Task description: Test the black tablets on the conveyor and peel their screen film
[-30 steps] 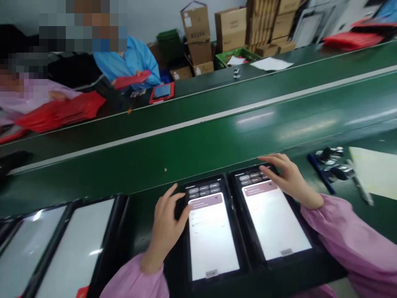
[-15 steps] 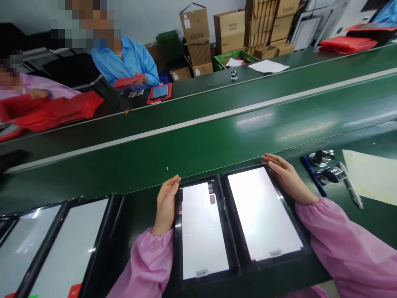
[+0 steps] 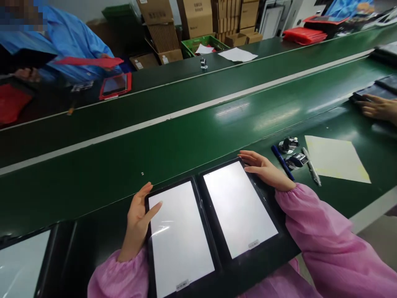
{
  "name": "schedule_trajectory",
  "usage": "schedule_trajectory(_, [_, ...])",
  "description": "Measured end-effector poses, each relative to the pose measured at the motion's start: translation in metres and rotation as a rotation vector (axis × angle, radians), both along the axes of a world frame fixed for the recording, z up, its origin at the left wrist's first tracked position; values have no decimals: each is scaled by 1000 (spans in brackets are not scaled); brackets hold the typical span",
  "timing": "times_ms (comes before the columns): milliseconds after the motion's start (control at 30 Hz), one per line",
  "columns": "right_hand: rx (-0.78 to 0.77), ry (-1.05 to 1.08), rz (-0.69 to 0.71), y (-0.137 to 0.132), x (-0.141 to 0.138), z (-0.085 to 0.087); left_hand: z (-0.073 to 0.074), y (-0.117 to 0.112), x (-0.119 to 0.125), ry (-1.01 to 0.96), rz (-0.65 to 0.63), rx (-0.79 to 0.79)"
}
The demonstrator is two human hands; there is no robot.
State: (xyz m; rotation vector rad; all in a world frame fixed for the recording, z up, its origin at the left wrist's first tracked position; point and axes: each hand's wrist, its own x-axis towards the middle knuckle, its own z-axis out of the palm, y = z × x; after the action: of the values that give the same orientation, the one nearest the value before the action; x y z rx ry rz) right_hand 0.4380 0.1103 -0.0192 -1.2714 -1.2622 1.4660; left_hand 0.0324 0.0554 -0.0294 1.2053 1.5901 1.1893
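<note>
Two black-framed tablets lie side by side on the green belt, their screens lit plain white. My left hand (image 3: 138, 221) rests at the left edge of the left tablet (image 3: 180, 236), its thumb lying over the screen. My right hand (image 3: 263, 169) touches the right edge of the right tablet (image 3: 239, 207), with fingers curled against the frame. Neither hand lifts a tablet. A third tablet (image 3: 21, 265) lies further left, partly out of view.
Beyond my right hand lie a blue marker (image 3: 283, 162), a white pen (image 3: 312, 166), metal fittings (image 3: 293, 155) and a paper sheet (image 3: 336, 159). A co-worker's hand (image 3: 378, 107) rests on dark tablets at right. Parallel belts and stacked cartons lie beyond.
Both screens have gone from menus to plain white, and my hands have moved from the screens to the outer edges. The view has swung, bringing a co-worker's hand in at right.
</note>
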Motion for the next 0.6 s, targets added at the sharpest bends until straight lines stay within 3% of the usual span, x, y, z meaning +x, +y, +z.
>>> schedule_trajectory(400, [13,-21,49,2,6,-5,-1,0,-3,81,-159,52])
schedule_trajectory(600, [68,-161,-57,10,0,6,-6,11,-4,133,-197,97])
